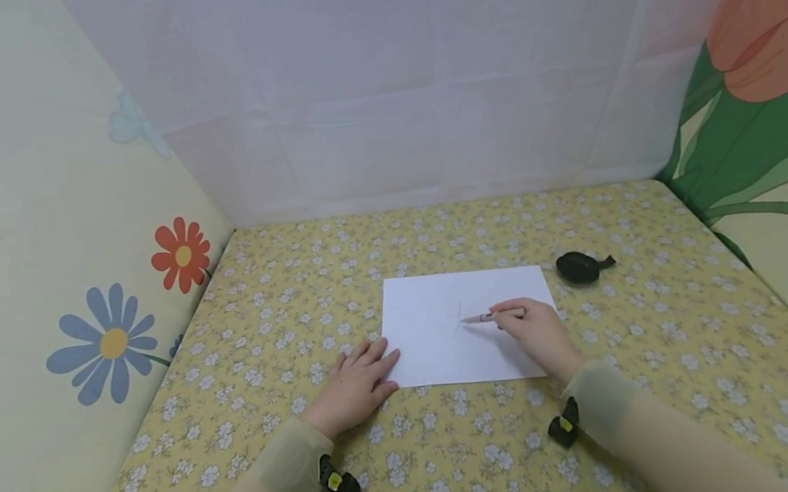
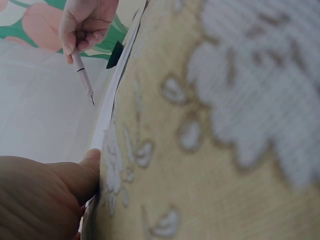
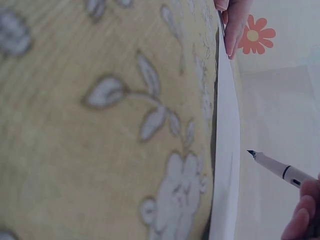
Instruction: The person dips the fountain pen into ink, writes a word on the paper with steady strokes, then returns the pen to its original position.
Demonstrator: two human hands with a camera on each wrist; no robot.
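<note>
A white sheet of paper (image 1: 426, 354) lies on the flowered cloth, with a thin, faint slanting line near its middle. My right hand (image 1: 534, 335) pinches a pale fountain pen (image 1: 479, 318) over the sheet's right half. In the right wrist view the dark nib of the pen (image 3: 270, 162) points at the paper (image 3: 227, 125) and stands a little off its surface. At the sheet's lower left corner, my left hand (image 1: 357, 384) rests with fingers spread, its fingertips on the paper's edge. The left wrist view shows the left thumb (image 2: 82, 175) at that edge.
Behind the sheet to the right sits a black rounded object (image 1: 579, 268) with a short tail. A yellow flowered cloth (image 1: 284, 288) covers the table. A pale curtain (image 1: 389, 120) hangs at the back, and printed panels flank both sides.
</note>
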